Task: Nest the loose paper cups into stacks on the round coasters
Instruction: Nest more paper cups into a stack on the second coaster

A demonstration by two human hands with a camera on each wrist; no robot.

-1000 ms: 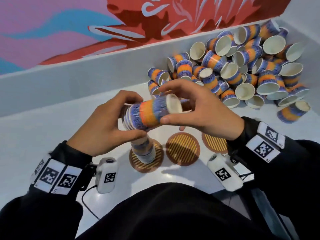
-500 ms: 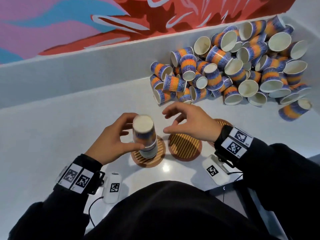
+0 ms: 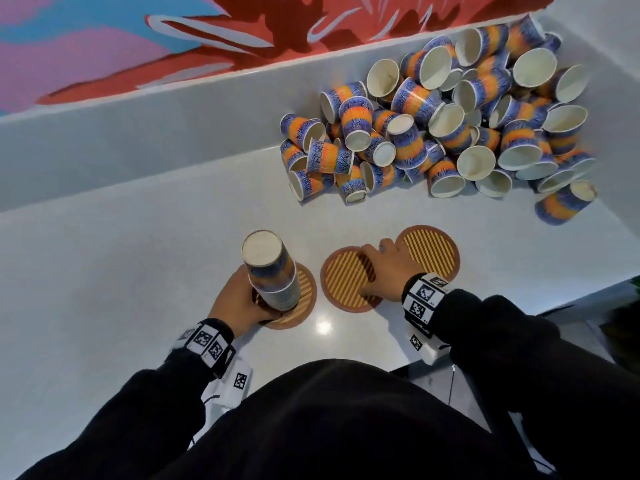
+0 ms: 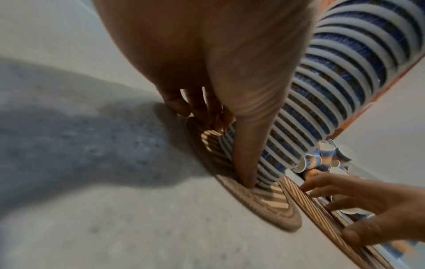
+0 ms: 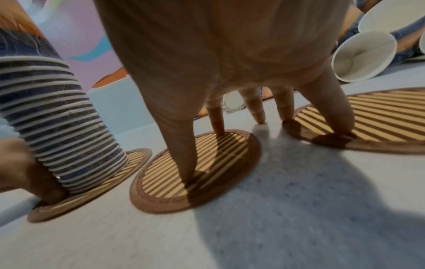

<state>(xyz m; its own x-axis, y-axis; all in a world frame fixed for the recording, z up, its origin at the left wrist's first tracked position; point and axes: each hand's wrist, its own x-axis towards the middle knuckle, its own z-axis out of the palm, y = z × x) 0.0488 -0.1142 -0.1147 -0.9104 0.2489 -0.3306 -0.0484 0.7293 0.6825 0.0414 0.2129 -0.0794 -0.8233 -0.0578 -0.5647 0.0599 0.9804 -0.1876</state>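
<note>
Paper cups (image 3: 450, 126), woven coasters (image 3: 349, 282)

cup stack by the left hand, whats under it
The cup stack stands upside down on the left coaster. Its striped top shows around the base; the part beneath is covered.

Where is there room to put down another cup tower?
The right coaster is mostly bare; the middle coaster has the right hand spread across it. The counter left of the cup stack is open. Crowded: the loose cup pile at the far right corner.

Cup stack (image 3: 273, 271) on left coaster (image 3: 304, 299); loose cups (image 3: 450, 133) behind.
</note>
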